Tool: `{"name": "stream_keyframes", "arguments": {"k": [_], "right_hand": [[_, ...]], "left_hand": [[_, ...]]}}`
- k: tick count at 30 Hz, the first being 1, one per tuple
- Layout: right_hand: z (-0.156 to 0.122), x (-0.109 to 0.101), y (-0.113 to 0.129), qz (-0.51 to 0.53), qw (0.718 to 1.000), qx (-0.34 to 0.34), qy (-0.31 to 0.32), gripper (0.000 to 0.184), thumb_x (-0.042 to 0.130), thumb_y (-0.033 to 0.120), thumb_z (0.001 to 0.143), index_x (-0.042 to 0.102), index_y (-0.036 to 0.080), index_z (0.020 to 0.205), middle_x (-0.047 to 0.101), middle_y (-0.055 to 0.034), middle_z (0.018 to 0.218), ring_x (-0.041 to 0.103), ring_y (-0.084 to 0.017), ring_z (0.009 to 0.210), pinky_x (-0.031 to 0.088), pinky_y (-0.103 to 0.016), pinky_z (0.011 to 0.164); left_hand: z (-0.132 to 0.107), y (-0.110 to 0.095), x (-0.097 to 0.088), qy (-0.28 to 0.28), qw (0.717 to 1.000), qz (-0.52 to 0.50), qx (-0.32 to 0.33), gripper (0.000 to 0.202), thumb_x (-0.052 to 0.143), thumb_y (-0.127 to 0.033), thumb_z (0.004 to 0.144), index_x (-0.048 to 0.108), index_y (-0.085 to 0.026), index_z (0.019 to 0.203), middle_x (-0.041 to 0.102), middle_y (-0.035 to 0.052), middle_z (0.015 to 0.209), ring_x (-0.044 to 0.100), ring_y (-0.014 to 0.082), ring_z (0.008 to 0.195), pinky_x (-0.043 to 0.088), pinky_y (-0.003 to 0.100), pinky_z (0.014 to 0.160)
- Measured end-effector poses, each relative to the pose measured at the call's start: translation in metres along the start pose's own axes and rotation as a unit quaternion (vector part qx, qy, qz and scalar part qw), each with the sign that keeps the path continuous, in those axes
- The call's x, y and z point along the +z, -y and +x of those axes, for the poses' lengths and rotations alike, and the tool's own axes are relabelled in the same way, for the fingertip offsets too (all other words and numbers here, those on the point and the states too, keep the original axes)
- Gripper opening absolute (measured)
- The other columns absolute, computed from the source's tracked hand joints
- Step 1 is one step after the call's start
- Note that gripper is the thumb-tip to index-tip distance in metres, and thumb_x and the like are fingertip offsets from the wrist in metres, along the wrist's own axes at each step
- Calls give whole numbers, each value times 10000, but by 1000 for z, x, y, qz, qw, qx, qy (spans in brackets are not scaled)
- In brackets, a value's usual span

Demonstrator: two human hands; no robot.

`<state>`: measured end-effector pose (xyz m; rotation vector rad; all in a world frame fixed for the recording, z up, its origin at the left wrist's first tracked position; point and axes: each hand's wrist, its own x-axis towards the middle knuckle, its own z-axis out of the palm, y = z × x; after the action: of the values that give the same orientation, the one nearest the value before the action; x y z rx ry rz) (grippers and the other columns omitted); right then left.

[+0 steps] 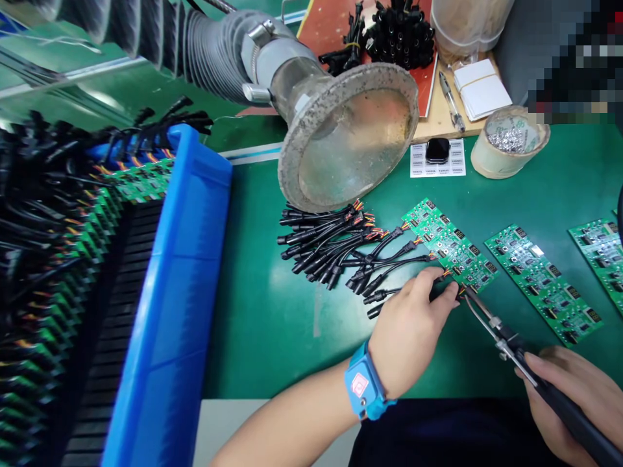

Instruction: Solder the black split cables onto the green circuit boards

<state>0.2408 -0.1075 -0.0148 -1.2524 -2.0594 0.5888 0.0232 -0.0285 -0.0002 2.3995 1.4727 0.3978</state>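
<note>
A black cable with coloured wire ends (440, 290) is pinched between the thumb and index finger of the left hand (409, 324), its end held against the lower left edge of a green rectangular circuit board with small dark digit displays (455, 250), which lies on the green tabletop (272, 337) just beyond those fingers. The fingers of the right hand (574, 383) are closed around a black-handled soldering iron with a thin metal feed tube (510, 338), its tip brought in just to the right of the left fingertips. The step in hand is judged to be the soldering of this cable's wires to the board; further cables are already seen at the same edge, farther from the left fingers. Whether the tip is touching the joint cannot be told for certain, since that spot is small and partly covered by the fingers. For the next move, a steady left pinch seems to be called for, with the wire ends kept lined up and the hot tip kept clear of the nearby fingertips. To the right of the left fingers, a second green circuit board without visible cables (542, 282) is laid out; to their left, a loose heap of black cables (324, 243) is spread, below a grey-rimmed translucent extraction funnel (350, 136).
</note>
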Motion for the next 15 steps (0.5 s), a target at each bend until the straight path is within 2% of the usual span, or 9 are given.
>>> {"name": "stream_keyframes", "arguments": {"k": [4, 10, 15], "right_hand": [[-3, 1, 0, -1, 1000, -9, 8, 494, 551, 88, 810, 441, 207, 1277, 595, -43, 834, 574, -191, 717, 489, -365, 609], [-2, -1, -6, -18, 1000, -14, 1, 481, 557, 89, 795, 457, 181, 1257, 608, -40, 804, 598, -189, 700, 506, -352, 600], [-6, -3, -24, -61, 993, -101, 2, 457, 600, 115, 762, 513, 214, 1199, 638, -40, 739, 624, -193, 571, 521, -314, 459]], "left_hand": [[0, 1, 0, -10, 1000, -24, 1, 222, 448, -260, 922, 603, -177, 1058, 563, 103, 1158, 612, 158, 762, 542, 298, 630], [2, 1, -1, 6, 999, -32, -12, 204, 465, -271, 913, 609, -194, 1036, 545, 94, 1138, 612, 154, 748, 543, 302, 629], [4, 2, -3, 21, 999, -34, -14, 205, 452, -270, 918, 613, -194, 1019, 548, 82, 1121, 605, 144, 736, 533, 281, 609]]}}
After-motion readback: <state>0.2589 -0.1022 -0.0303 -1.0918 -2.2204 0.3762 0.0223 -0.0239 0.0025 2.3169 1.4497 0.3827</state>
